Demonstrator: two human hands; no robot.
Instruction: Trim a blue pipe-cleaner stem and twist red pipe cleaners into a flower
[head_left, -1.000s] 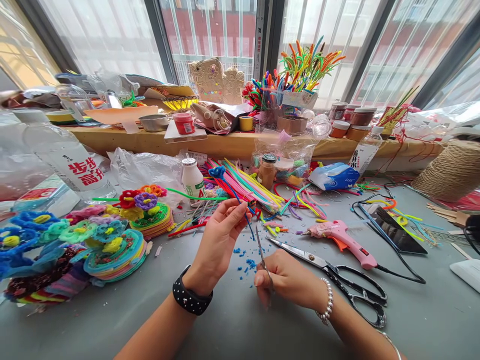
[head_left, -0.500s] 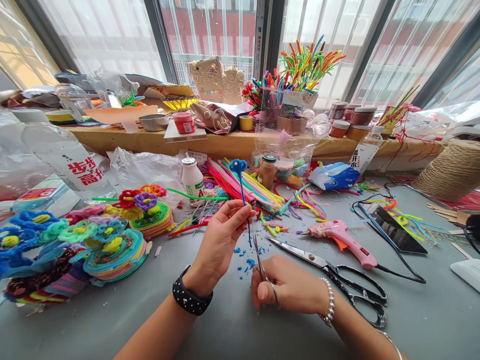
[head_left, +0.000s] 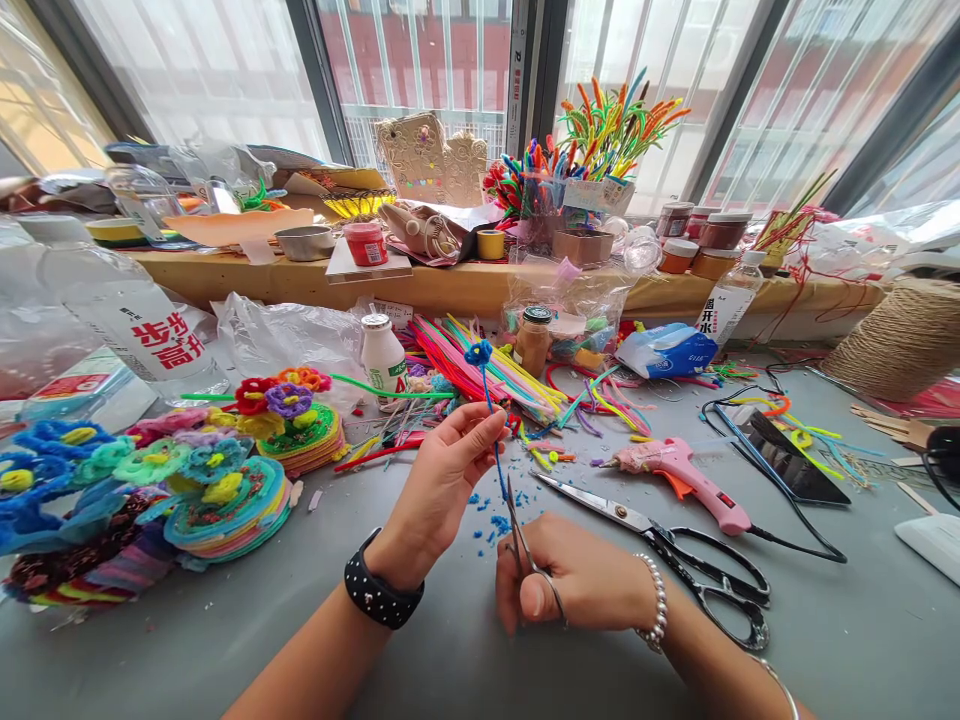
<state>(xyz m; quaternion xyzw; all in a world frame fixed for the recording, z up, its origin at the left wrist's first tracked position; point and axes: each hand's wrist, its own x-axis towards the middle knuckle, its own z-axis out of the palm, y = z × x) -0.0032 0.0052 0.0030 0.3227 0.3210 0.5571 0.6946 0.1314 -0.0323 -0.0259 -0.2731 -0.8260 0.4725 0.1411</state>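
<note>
Between thumb and fingers, my left hand (head_left: 457,455) pinches the stem of a blue pipe-cleaner flower (head_left: 478,354). Its small looped head points up, and the stem's lower end hangs below my fingers. My right hand (head_left: 551,575) grips small silver scissors (head_left: 517,535), with fingers around the handles. The scissor tips are at the stem's lower end; whether the blades touch it I cannot tell. Blue fuzz clippings (head_left: 498,525) lie on the table behind the scissors. Large black-handled scissors (head_left: 637,515) rest to the right of my right hand.
A pink glue gun (head_left: 694,480) with a black cord lies at the right. Finished fuzzy flowers (head_left: 214,462) stand at the left, near a big water bottle (head_left: 142,320). Behind my hands are loose pipe cleaners (head_left: 457,365), a white bottle (head_left: 382,355) and a brown jar (head_left: 533,340).
The blue flower has dropped a little and its head has turned. My right hand has shifted slightly, with the scissor tips still by the stem's lower end.
</note>
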